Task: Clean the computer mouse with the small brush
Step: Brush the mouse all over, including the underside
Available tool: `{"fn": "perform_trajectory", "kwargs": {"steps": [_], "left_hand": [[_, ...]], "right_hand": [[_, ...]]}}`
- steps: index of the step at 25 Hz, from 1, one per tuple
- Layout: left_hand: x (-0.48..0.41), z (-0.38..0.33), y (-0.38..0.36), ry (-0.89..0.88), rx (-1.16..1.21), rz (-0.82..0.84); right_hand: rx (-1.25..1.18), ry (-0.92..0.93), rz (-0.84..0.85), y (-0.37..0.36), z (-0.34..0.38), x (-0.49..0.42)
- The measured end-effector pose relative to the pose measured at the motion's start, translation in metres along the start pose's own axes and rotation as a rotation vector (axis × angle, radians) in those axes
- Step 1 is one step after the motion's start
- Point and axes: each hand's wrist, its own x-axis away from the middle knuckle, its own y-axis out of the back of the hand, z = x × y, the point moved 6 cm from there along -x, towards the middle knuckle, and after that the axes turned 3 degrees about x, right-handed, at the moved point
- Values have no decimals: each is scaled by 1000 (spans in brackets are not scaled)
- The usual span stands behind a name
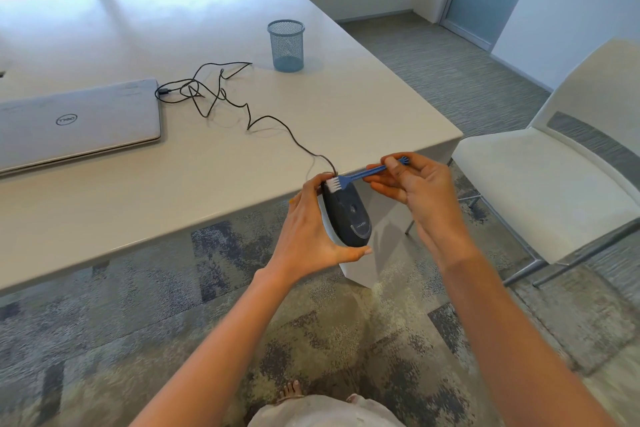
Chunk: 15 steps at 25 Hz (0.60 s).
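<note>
My left hand (308,229) holds a dark grey computer mouse (349,215) in the air just off the table's front edge, its underside turned up toward me. Its black cable (249,114) runs back over the table in loose loops. My right hand (415,191) pinches the blue handle of a small brush (360,177). The brush's white bristles rest on the far end of the mouse, close to where the cable enters.
A closed silver laptop (76,121) lies on the white table (173,184) at the left. A blue mesh pen cup (286,45) stands further back. A white chair (540,177) is at the right, over patterned carpet.
</note>
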Motion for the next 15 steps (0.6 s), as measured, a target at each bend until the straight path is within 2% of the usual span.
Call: {"fn": "perform_trajectory", "kwargs": {"steps": [4,8,9,12,13,15], "left_hand": [[3,3,2,11,-3,-11],[1,1,3,21,0,-20],[1,1,3,23,2,-19],[4,4,2,39,-2,-11],[4,4,3,44,-2,-11],[4,5,2,47,-1,-4]], "right_hand": [[155,107,-177,27,8,-3],[72,45,45,15,2,7],[124,26,39,15,-3,9],[319,92,-138,33,-1,11],[295,103,-144,37,1,12],[136,45,-56,36,-3,14]]}}
